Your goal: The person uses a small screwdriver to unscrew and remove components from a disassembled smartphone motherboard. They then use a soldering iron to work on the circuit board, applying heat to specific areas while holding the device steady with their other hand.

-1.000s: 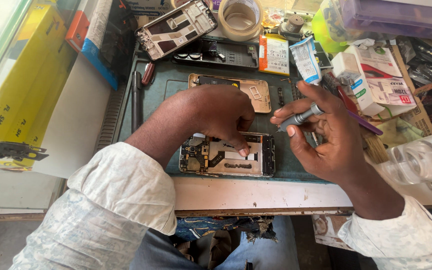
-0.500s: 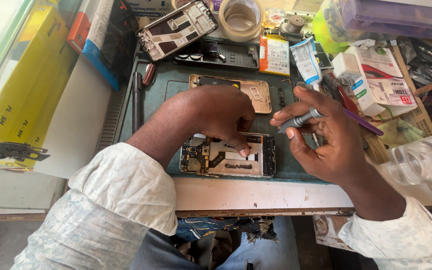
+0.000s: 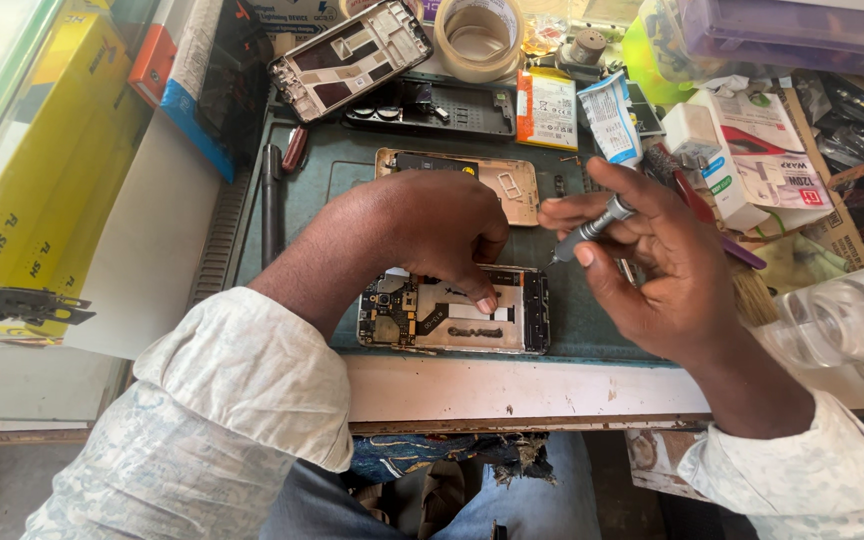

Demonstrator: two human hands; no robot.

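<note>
Phone chassis [image 3: 452, 311] lies opened on the counter [image 3: 512, 385], back cover already off, circuit board and flex cables bare, directly under the left hand [image 3: 432, 225], whose grip presses fingertips together onto a part inside it. Just right of that, above the chassis's right end, the right hand [image 3: 652, 265] pinches a small screwdriver [image 3: 592, 228], tip pointing down-left, not yet touching. Further disassembly seemingly remains.

At frame centre a bright metal screwdriver [image 3: 592, 226] and an opened phone [image 3: 452, 310] of dull metal and glossy circuitry lie over a matt green mat [image 3: 592, 320] on a scuffed, painted wooden bench [image 3: 512, 390].
</note>
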